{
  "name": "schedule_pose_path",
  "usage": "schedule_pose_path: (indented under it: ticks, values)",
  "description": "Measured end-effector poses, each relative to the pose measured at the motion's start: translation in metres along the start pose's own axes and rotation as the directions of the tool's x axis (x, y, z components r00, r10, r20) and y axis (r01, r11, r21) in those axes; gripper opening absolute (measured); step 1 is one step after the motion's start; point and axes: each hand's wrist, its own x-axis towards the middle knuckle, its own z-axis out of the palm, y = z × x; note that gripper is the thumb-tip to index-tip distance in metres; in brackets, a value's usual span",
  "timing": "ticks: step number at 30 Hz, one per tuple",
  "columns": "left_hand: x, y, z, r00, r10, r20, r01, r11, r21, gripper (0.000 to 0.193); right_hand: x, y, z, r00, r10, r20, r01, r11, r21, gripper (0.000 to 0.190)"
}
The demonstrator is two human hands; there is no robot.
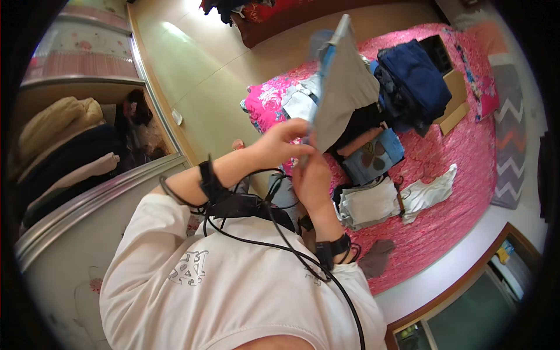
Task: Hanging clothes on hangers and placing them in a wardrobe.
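Observation:
A light grey cloth garment (345, 92) with a blue edge hangs raised and blurred in front of me, above the bed. My left hand (286, 141) pinches its near lower corner, thumb and fingers together. Just beside it, my right hand (313, 177) grips the same corner from below, its fingers partly blurred. Beyond the garment, on the pink patterned bedspread (455, 175), lie a pile of navy and dark clothes (413, 81), folded light-blue denim with a flower patch (374, 155), a stack of folded pale clothes (369, 201) and a crumpled white garment (431, 192).
A cardboard box (455, 94) stands beside the dark pile. A brown-grey cloth (378, 258) lies near the bed's near edge. At left, an open wardrobe (148, 92) holds folded clothes. Black cables (262, 245) loop between my wrist straps. A zigzag-patterned cushion (509, 135) is at right.

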Motion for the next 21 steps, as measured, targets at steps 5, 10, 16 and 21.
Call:
schedule_pose_path:
  ticks: [5,10,16,21]
  values:
    - [-0.004,0.054,0.0,0.962,0.047,0.268,-0.018,0.994,-0.111,0.038,0.006,-0.001,-0.049,0.871,0.255,-0.42,-0.074,0.913,0.402,0.031]
    - [-0.05,0.013,-0.082,0.955,-0.163,0.249,0.205,0.966,-0.154,0.032,0.018,0.004,-0.114,0.744,0.36,-0.563,-0.047,0.869,0.493,0.028]
    - [-0.154,-0.006,-0.218,0.94,-0.289,-0.183,0.247,0.943,-0.222,0.035,0.059,-0.064,-0.154,0.628,0.33,-0.705,0.105,0.861,0.497,0.033]
    - [-0.229,-0.012,-0.288,0.847,-0.342,-0.407,0.244,0.93,-0.275,0.034,0.098,-0.137,-0.153,0.528,0.387,-0.756,0.193,0.812,0.551,0.039]
